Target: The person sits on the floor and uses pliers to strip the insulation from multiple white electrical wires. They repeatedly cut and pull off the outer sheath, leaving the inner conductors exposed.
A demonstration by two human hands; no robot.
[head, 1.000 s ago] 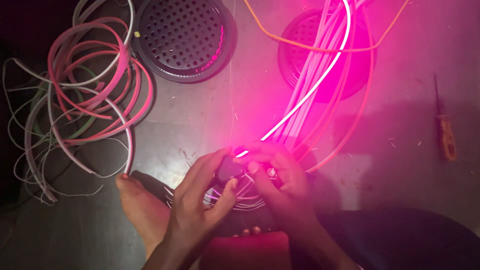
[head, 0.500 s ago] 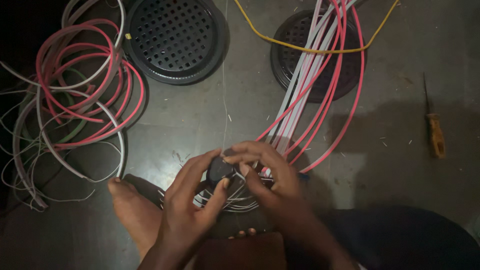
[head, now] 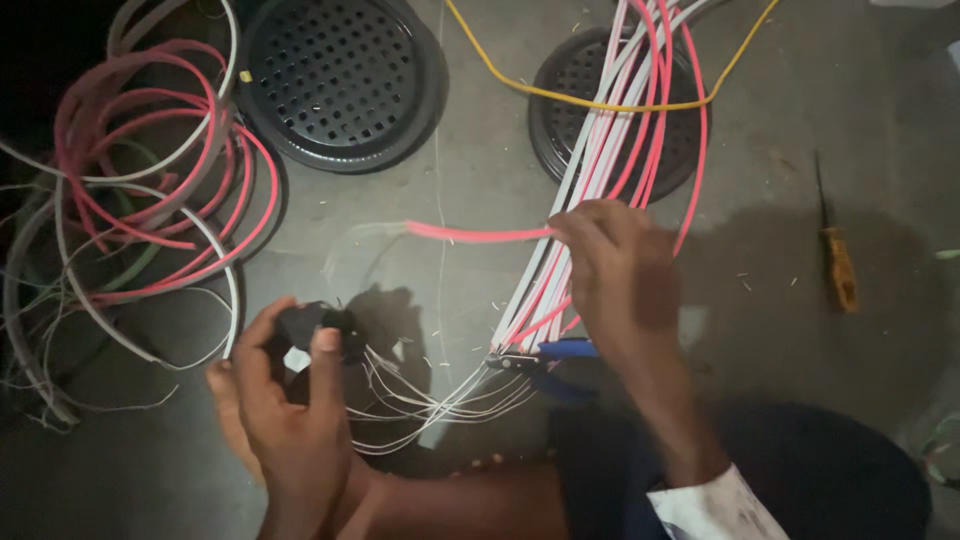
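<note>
A loose coil of pink and white tubes (head: pixel 140 200) lies far left. The left hand (head: pixel 290 410) grips a small black block (head: pixel 305 325) trailing thin wires. The right hand (head: pixel 615 270) pinches a pink tube (head: pixel 480 233) by its end over the floor; it looks light, rubbery and bendy. Blue-handled pliers (head: pixel 555 360) lie below.

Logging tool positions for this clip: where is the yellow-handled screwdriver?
In the head view the yellow-handled screwdriver lies on the floor at far right, apart from the right hand and right of the pink and white strips.
</note>
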